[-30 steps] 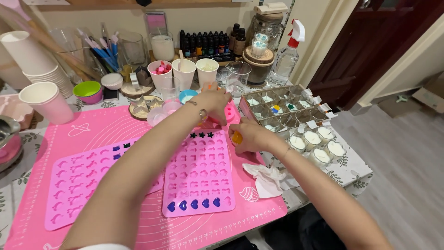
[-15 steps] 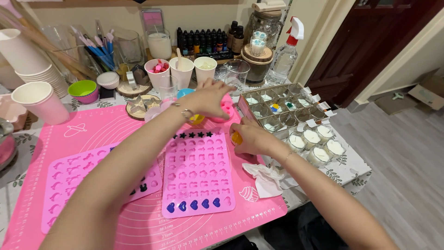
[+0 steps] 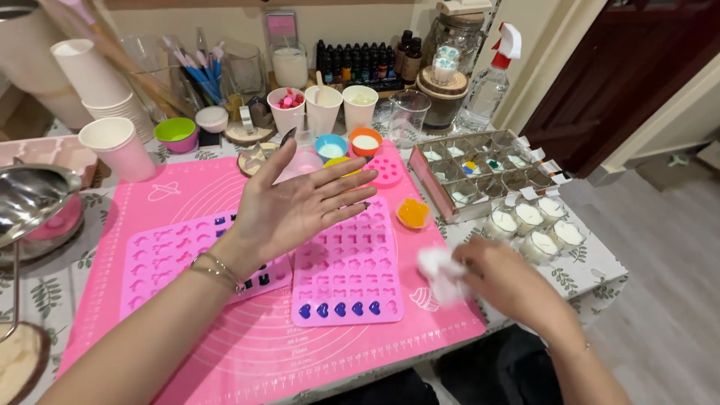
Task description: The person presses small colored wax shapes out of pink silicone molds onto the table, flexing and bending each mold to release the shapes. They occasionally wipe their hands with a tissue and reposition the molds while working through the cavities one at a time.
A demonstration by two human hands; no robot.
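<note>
Hands over pink silicone moulds
Left hand (image 3: 300, 206) hovers palm-up, fingers spread, above the heart mould (image 3: 346, 266); right hand (image 3: 504, 281) pinches a white tissue (image 3: 439, 271) near the pink mat's (image 3: 225, 352) right edge.

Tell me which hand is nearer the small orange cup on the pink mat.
The right hand, gripping a white tissue, sits just below and right of the orange cup. The left hand hovers open, palm up, farther off to the cup's left.
</note>
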